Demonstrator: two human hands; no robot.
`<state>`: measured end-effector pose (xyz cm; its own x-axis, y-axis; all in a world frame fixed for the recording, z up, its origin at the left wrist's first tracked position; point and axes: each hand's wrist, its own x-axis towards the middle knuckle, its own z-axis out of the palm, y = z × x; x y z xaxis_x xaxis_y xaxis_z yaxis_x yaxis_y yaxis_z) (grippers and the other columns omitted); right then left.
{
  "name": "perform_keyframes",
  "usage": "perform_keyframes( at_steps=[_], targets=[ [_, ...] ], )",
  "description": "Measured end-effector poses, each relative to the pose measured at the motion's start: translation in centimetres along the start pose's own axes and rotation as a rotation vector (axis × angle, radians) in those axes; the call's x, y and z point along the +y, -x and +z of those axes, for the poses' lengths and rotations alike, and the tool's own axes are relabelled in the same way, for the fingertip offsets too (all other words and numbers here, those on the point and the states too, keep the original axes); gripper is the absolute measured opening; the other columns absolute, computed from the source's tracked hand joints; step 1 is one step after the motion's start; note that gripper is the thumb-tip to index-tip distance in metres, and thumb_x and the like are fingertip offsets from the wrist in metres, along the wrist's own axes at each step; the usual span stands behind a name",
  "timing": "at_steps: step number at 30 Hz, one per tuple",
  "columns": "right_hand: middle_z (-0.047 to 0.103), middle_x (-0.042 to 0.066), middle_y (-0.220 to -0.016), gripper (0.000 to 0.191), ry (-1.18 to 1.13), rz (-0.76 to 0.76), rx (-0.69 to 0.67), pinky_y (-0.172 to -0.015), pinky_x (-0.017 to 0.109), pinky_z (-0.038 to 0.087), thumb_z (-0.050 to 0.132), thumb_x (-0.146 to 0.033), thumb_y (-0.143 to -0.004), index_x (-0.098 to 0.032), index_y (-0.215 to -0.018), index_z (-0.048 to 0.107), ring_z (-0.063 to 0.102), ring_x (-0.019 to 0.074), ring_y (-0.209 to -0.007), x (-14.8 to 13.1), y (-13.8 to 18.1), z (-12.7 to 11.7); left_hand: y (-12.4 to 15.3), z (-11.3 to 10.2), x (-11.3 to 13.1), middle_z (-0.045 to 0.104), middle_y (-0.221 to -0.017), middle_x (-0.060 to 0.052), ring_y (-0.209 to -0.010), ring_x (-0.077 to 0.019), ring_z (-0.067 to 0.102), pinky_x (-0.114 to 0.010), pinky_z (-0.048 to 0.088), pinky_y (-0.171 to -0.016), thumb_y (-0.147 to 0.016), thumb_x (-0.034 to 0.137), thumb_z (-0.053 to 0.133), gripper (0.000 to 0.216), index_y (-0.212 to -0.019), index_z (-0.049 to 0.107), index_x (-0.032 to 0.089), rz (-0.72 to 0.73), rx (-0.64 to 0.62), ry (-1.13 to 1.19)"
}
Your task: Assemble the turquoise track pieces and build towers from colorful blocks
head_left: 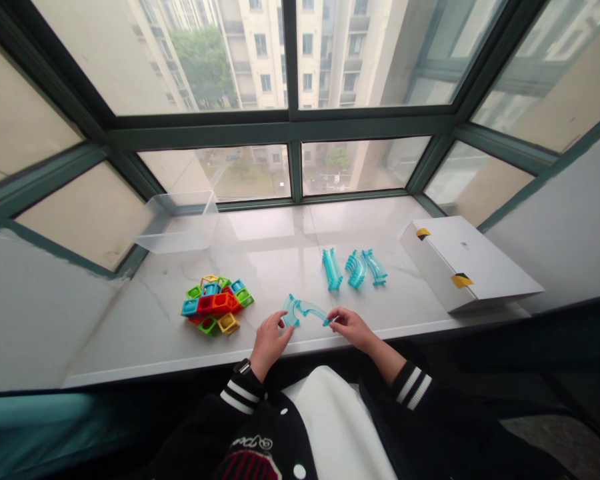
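Near the front edge of the sill, my left hand [271, 339] has its thumb and fingers closed around a curved translucent blue track piece [291, 311]. My right hand [349, 325] pinches the far end of a second blue track piece [314, 310], which arches toward the first. The two pieces meet or nearly meet between my hands; whether they are joined I cannot tell. Behind them lie a straight blue track piece [332, 270], a strongly curved one [356, 269] and a slightly bent one [375, 267]. Left of my left hand is a pile of coloured toy blocks [217, 305].
A clear plastic bin [177, 223] stands at the back left. At the right is a white box [473, 263] with yellow and black tape tabs. Window frames [295, 170] bound the white sill [270, 243] behind and at the sides.
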<state>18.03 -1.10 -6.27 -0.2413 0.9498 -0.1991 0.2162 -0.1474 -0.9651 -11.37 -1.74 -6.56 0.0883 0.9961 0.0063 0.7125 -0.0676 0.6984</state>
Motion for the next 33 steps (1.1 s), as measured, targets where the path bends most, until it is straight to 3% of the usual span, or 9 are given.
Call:
perform_keyframes(
  at_steps=[4, 8, 19, 25, 30, 33],
  targets=[
    [0.071, 0.000, -0.078, 0.029, -0.054, 0.017, -0.039, -0.074, 0.032, 0.054, 0.074, -0.044, -0.080, -0.022, -0.099, 0.070, 0.065, 0.0169, -0.070, -0.3, 0.0, 0.4, -0.4, -1.2, 1.6, 0.074, -0.098, -0.005, -0.088, -0.0227, 0.069, -0.038, 0.056, -0.087, -0.099, 0.049, 0.058, 0.039, -0.124, 0.069, 0.023, -0.018, 0.038, 0.259],
    [0.070, -0.001, -0.078, 0.030, -0.080, 0.019, -0.068, -0.076, 0.032, 0.056, 0.076, -0.044, -0.079, -0.022, -0.099, 0.071, 0.065, 0.0167, -0.071, -0.4, 0.0, 0.7, -0.3, -2.0, 3.6, 0.078, -0.109, -0.007, -0.100, -0.0235, 0.073, -0.039, 0.057, -0.094, -0.100, 0.052, 0.059, 0.037, -0.122, 0.070, 0.023, 0.002, 0.034, 0.463],
    [0.072, 0.001, -0.088, 0.032, -0.207, 0.022, -0.124, -0.075, 0.032, 0.052, 0.081, -0.042, -0.077, -0.021, -0.099, 0.072, 0.061, 0.0155, -0.073, -0.1, 0.0, 1.0, 0.2, -2.7, 5.7, 0.080, -0.102, -0.008, -0.097, -0.0245, 0.076, -0.038, 0.061, -0.090, -0.097, 0.050, 0.069, 0.033, -0.111, 0.075, 0.021, 0.053, 0.027, 0.626],
    [0.069, -0.002, -0.077, 0.025, -0.170, 0.025, -0.122, -0.072, 0.030, 0.049, 0.078, -0.035, -0.077, -0.022, -0.097, 0.071, 0.061, 0.0154, -0.070, -0.1, 0.2, 1.1, 0.7, -3.6, 7.5, 0.080, -0.101, -0.007, -0.094, -0.0232, 0.075, -0.037, 0.060, -0.090, -0.097, 0.047, 0.070, 0.029, -0.107, 0.077, 0.021, 0.079, 0.010, 0.622],
    [0.066, -0.002, -0.071, 0.022, -0.013, -0.071, -0.038, -0.066, 0.029, 0.049, 0.070, -0.035, -0.084, -0.022, -0.102, 0.071, 0.058, 0.0152, -0.065, -0.9, 0.5, 0.8, 0.8, -3.4, 7.4, 0.079, -0.103, -0.008, -0.096, -0.0233, 0.073, -0.037, 0.058, -0.092, -0.097, 0.048, 0.070, 0.031, -0.109, 0.076, 0.020, 0.065, -0.007, 0.622],
    [0.072, 0.002, -0.085, 0.016, 0.138, -0.232, 0.073, -0.072, 0.031, 0.054, 0.065, -0.031, -0.090, -0.023, -0.101, 0.073, 0.062, 0.0164, -0.071, -1.9, 0.9, 0.4, 0.7, -3.1, 6.8, 0.078, -0.107, -0.009, -0.097, -0.0227, 0.072, -0.038, 0.058, -0.092, -0.099, 0.049, 0.067, 0.033, -0.114, 0.073, 0.020, 0.047, -0.014, 0.644]
  ],
)
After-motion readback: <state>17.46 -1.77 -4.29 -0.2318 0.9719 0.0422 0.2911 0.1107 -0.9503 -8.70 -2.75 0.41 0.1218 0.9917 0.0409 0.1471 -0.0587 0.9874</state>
